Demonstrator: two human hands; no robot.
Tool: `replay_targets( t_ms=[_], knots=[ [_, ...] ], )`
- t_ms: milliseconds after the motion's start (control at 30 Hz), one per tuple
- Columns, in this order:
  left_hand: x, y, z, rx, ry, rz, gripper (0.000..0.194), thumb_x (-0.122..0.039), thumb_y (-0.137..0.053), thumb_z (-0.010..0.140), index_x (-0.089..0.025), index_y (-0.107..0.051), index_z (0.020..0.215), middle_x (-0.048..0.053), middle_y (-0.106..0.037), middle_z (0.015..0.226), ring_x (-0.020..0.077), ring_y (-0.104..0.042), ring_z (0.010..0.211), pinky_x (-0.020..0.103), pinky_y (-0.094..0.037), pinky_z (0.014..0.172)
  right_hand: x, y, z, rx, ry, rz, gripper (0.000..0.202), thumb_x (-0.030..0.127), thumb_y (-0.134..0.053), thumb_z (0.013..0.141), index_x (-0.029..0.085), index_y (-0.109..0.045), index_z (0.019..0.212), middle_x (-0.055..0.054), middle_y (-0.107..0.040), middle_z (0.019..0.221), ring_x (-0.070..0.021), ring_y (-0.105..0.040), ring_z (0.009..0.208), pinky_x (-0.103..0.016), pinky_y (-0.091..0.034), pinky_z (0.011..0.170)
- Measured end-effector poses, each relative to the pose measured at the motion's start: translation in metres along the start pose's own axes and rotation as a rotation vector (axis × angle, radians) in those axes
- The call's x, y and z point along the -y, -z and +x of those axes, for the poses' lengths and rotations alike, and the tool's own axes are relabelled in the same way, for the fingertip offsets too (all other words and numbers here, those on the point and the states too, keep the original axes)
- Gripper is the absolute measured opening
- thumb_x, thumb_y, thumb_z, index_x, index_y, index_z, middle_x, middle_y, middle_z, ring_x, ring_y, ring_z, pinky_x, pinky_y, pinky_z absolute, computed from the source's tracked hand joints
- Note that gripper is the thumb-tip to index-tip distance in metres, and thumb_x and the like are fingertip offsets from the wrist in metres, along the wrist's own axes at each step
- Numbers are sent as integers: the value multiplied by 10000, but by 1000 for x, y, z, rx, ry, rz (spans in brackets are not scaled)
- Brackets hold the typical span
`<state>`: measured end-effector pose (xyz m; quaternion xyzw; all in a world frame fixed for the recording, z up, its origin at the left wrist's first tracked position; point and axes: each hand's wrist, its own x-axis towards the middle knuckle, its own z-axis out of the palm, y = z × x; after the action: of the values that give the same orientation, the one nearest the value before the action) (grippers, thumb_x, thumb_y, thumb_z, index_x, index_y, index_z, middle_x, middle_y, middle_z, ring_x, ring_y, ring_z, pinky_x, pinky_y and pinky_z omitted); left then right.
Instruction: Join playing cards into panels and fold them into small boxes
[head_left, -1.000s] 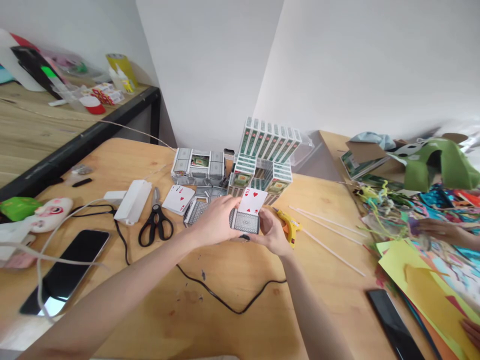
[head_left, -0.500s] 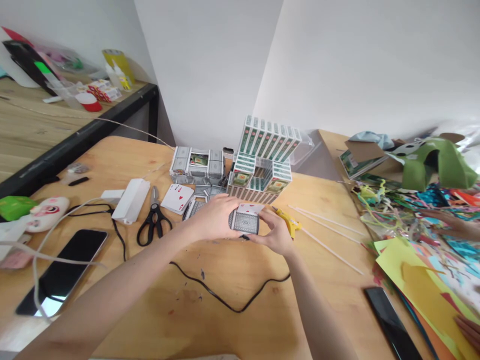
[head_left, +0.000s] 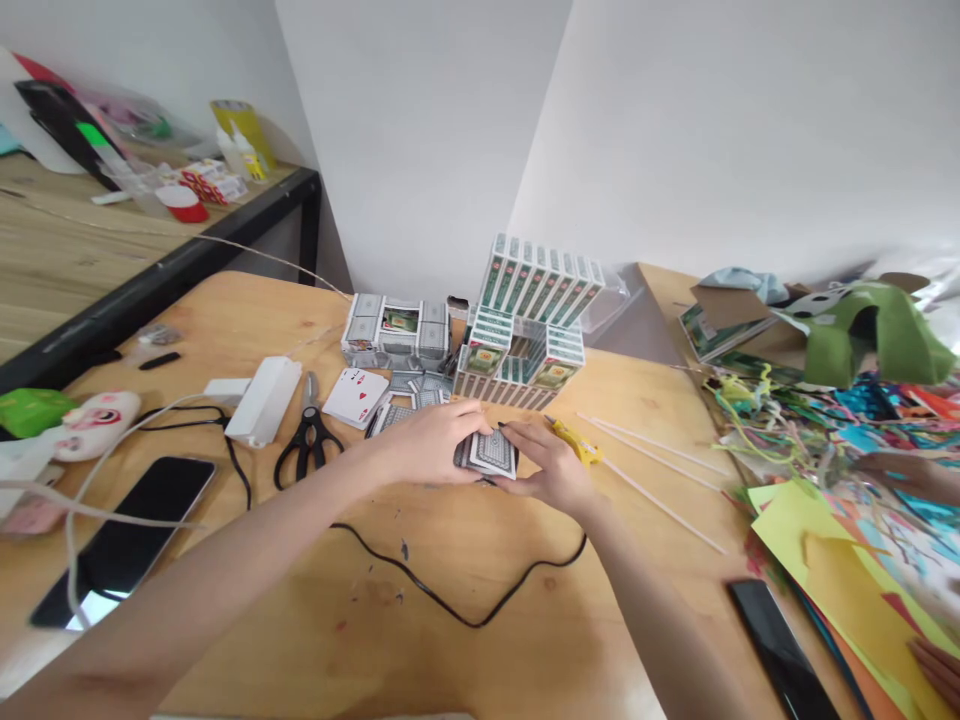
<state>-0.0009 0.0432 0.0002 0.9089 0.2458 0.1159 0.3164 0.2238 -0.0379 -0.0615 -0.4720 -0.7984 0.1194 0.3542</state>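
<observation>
Between my two hands is a small block covered with grey-patterned playing cards (head_left: 493,453), back sides showing. My left hand (head_left: 431,440) grips its left side, fingers curled over the far edge. At its right, my right hand (head_left: 551,462) holds on with thumb in front and fingertips on the top. Just beyond stands a structure of green-and-white card boxes (head_left: 525,330). Left of it is a card-covered block (head_left: 397,330) with a gap in its middle. Loose playing cards (head_left: 357,397), some face up, lie beside my left hand. A yellow glue gun (head_left: 577,442) rests right of my right hand.
Black scissors (head_left: 307,440), a white box (head_left: 262,402) and a phone (head_left: 127,535) lie left. White sticks (head_left: 660,495) and another phone (head_left: 780,645) are right. A black cord (head_left: 480,622) crosses in front. Another person's hand (head_left: 907,475) is among craft materials at far right.
The card whose red-and-white face showed at the block's far edge is now folded or laid down; only grey backs show on top. My right fingers have moved onto the top.
</observation>
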Motion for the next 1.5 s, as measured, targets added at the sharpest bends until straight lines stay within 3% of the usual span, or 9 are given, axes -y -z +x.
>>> replay_targets(
  t_ms=[100, 200, 233, 333, 533, 667, 1000, 1300, 1500],
  knots=[
    [6, 18, 9, 142, 7, -181, 480, -455, -750, 633, -232, -671, 1051, 52, -624, 1094, 215, -604, 992, 295, -461, 830, 4, -1, -4, 32, 4, -22, 621, 380, -740, 743, 234, -551, 1317, -127, -658, 1203, -298, -639, 1094, -453, -525, 955],
    [14, 31, 32, 306, 188, -394, 299, -440, -558, 815, -195, -717, 878, 36, -682, 862, 155, -611, 794, 264, -448, 739, 5, -4, -8, 17, 42, -67, 671, 361, -727, 761, 229, -488, 1374, -139, -640, 1234, -300, -624, 1124, -464, -510, 982],
    [17, 33, 40, 378, 295, -411, 283, -435, -582, 789, -187, -717, 807, 16, -660, 740, 136, -577, 686, 254, -433, 671, 5, -5, -9, 5, 55, -83, 684, 358, -725, 764, 230, -471, 1387, -142, -638, 1238, -300, -625, 1124, -467, -508, 986],
    [24, 28, 62, 512, 371, -423, 265, -429, -697, 663, -167, -691, 624, -21, -538, 506, 102, -442, 492, 250, -369, 526, 1, -10, -13, 0, 84, -123, 727, 346, -725, 768, 250, -422, 1421, -131, -630, 1256, -302, -619, 1136, -473, -495, 1011],
    [33, 13, 82, 738, 383, -499, 401, -497, -843, 403, -184, -715, 618, -1, -612, 569, 144, -539, 576, 262, -444, 538, -5, -15, -23, 82, 148, -140, 760, 298, -659, 829, 238, -286, 1489, -135, -559, 1350, -311, -534, 1245, -502, -452, 1060],
    [32, 13, 81, 700, 360, -464, 401, -483, -844, 412, -177, -706, 631, -24, -582, 538, 119, -507, 555, 237, -427, 541, -5, -16, -24, 82, 174, -185, 796, 286, -640, 844, 229, -210, 1512, -151, -547, 1359, -318, -540, 1237, -511, -465, 1046],
    [13, 14, 59, 497, 218, -247, 143, -241, -623, 674, -161, -601, 558, -43, -479, 509, 89, -351, 494, 247, -264, 489, 0, -21, -21, 61, 118, -140, 828, 333, -672, 817, 244, -224, 1508, -148, -535, 1368, -324, -537, 1237, -525, -455, 1050],
    [28, 35, 60, 705, 246, -269, 233, -387, -729, 587, -196, -734, 721, -8, -703, 734, 139, -557, 659, 233, -422, 632, 10, -22, -18, 44, 181, -157, 861, 309, -639, 844, 256, -116, 1526, -165, -541, 1355, -318, -566, 1204, -518, -487, 1014],
    [12, 30, 54, 572, 291, -133, 83, -204, -613, 623, -176, -626, 546, -33, -562, 525, 118, -445, 554, 229, -335, 535, 11, -21, -13, 23, 175, -169, 876, 312, -646, 840, 227, -110, 1528, -190, -570, 1307, -323, -561, 1207, -505, -510, 988]
  ],
)
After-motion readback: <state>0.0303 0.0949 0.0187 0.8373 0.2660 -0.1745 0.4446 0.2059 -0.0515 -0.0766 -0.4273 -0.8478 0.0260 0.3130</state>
